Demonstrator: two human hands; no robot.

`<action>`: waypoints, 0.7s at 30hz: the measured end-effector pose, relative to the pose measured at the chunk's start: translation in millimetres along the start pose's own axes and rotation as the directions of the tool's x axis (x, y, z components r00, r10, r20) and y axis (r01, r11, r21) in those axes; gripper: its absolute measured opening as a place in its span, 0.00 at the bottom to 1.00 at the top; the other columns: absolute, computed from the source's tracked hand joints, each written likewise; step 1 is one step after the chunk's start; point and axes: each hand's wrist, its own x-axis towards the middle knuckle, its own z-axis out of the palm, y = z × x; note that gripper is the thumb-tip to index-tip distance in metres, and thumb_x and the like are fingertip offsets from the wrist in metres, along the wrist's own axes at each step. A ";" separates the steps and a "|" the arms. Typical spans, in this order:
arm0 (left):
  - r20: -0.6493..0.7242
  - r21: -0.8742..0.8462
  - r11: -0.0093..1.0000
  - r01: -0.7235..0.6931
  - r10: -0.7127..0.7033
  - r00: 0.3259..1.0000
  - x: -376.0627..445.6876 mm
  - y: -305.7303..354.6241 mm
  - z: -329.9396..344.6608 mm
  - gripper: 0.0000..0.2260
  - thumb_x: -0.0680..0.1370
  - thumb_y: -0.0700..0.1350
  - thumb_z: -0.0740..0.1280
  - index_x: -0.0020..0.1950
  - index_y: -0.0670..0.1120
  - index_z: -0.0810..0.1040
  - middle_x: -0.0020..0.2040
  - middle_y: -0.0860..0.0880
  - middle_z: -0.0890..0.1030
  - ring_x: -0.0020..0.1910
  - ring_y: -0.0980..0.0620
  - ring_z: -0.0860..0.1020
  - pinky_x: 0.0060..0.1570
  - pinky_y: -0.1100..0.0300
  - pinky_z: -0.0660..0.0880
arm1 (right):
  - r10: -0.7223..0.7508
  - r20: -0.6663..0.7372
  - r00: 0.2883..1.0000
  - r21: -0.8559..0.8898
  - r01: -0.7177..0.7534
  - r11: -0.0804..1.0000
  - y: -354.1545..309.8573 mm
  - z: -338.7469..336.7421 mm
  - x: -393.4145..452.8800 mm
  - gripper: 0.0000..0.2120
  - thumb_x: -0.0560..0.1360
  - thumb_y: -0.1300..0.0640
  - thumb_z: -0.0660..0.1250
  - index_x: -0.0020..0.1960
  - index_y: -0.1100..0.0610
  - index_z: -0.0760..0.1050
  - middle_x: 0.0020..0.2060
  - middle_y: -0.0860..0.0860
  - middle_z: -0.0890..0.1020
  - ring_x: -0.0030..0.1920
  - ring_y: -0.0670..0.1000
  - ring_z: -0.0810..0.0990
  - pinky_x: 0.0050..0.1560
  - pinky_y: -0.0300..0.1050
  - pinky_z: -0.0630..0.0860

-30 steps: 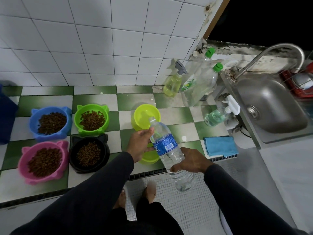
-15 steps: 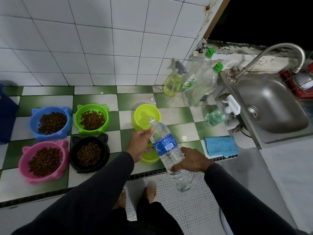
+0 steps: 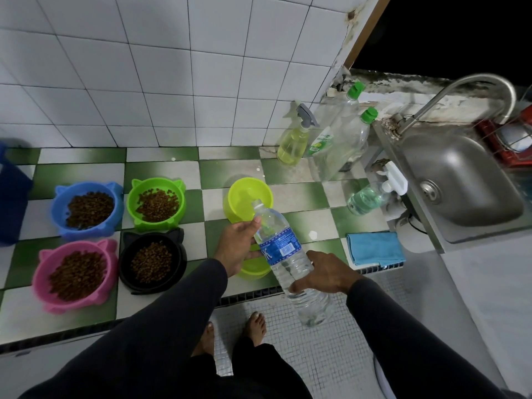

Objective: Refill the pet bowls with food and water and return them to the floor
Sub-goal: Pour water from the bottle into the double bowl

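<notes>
The right hand (image 3: pixel 325 273) has its fingers (image 3: pixel 299 287) curled around the lower body of the clear water bottle (image 3: pixel 288 260), gripping it. The left hand (image 3: pixel 239 246) holds the same bottle near its shoulder, thumb (image 3: pixel 254 223) against the plastic just below the neck; whether the cap is on cannot be told. The bottle is tilted, neck toward the wall, base toward the person, and is partly filled.

The bottle neck lies over the near rim of a yellow-green bowl (image 3: pixel 249 197) standing on the green-and-white checked tabletop (image 3: pixel 305 194). A second yellow-green bowl (image 3: pixel 254 269) sits beneath the left hand, mostly hidden by it and the bottle.

To the left, four cat-shaped bowls hold brown kibble: blue bowl (image 3: pixel 86 208) and green bowl (image 3: pixel 157 203) behind, pink bowl (image 3: pixel 74 275) and black bowl (image 3: pixel 152 262) in front.

To the right of the hands a folded blue cloth (image 3: pixel 374 247) lies at the tabletop edge, near the steel sink (image 3: pixel 460 180). A yellow spray bottle (image 3: pixel 293 139) and two clear green-capped bottles (image 3: pixel 342 139) stand against the wall.
</notes>
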 end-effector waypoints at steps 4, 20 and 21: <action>-0.001 0.009 1.000 -0.005 0.005 1.000 -0.3 -0.4 -0.1 0.15 0.81 0.53 0.69 0.61 0.42 0.80 0.57 0.46 0.85 0.53 0.45 0.86 0.44 0.47 0.84 | -0.003 0.003 1.000 -0.005 0.003 1.000 0.4 0.2 -0.3 0.33 0.58 0.38 0.80 0.59 0.46 0.76 0.52 0.45 0.81 0.49 0.45 0.79 0.44 0.40 0.73; -0.004 0.017 1.000 -0.006 0.006 1.000 -1.0 -4.9 2.6 0.16 0.81 0.53 0.68 0.62 0.42 0.80 0.58 0.45 0.85 0.56 0.43 0.85 0.46 0.46 0.84 | -0.013 0.007 1.000 -0.046 0.013 0.999 4.9 -0.4 -0.7 0.34 0.60 0.37 0.79 0.61 0.48 0.76 0.56 0.47 0.82 0.52 0.48 0.80 0.51 0.44 0.75; -0.003 0.016 1.000 -0.005 0.005 1.000 -0.7 -5.2 2.3 0.16 0.81 0.53 0.68 0.62 0.42 0.80 0.58 0.45 0.85 0.55 0.43 0.85 0.46 0.46 0.84 | -0.012 0.006 1.000 -0.038 0.012 0.999 5.1 -0.5 -0.8 0.34 0.59 0.37 0.80 0.60 0.48 0.76 0.56 0.47 0.82 0.52 0.48 0.80 0.51 0.44 0.75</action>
